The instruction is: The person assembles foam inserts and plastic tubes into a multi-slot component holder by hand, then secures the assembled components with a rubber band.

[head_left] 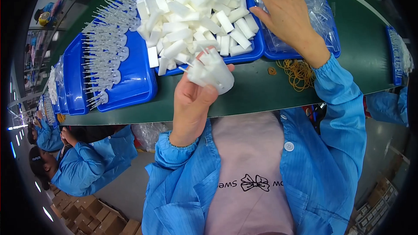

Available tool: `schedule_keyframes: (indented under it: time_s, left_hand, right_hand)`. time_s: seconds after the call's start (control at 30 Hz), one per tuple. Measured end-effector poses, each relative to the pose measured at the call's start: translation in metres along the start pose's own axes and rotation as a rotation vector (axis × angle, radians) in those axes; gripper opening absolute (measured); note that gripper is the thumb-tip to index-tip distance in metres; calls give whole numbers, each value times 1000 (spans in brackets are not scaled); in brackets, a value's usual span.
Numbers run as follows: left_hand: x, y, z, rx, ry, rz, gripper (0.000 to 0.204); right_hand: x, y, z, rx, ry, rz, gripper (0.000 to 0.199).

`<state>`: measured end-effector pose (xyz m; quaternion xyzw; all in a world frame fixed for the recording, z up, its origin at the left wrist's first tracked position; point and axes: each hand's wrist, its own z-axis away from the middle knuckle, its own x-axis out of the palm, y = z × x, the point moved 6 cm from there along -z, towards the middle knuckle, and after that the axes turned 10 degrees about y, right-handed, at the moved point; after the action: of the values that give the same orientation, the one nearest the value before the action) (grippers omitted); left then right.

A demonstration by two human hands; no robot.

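Note:
My left hand [191, 102] is closed around a bundle of several white plastic caps [211, 70], held just above the near edge of the green belt [257, 91]. My right hand [285, 13] reaches forward with fingers apart, resting on the clear plastic bags [315, 6] in a blue tray [335, 45] and touching the edge of the neighbouring tray. That middle blue tray [254, 54] is heaped with loose white caps [196, 8]. A loose pile of yellow rubber bands [299, 73] lies on the belt under my right wrist.
A blue tray [135, 82] at the left holds rows of thin white needle-like parts [104, 43], with more blue trays [72, 82] stacked beyond. Another blue tray [396, 56] sits at the far right. Co-workers in blue coats [91, 161] sit at my left. Cardboard boxes [93, 213] lie below.

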<state>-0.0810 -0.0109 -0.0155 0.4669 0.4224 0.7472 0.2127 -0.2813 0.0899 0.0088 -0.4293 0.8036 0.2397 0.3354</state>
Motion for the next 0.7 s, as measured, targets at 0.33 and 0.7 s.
schedule_keyframes:
  time_s: [0.33, 0.7]
  left_hand:
    - [-2, 2, -4, 327, -4, -366, 63]
    - [10, 6, 0, 406, -40, -414, 44]
  right_hand:
    - [-60, -7, -9, 525, -107, -1065, 28]
    - [-103, -50, -3, 358, -16, -1406, 23]
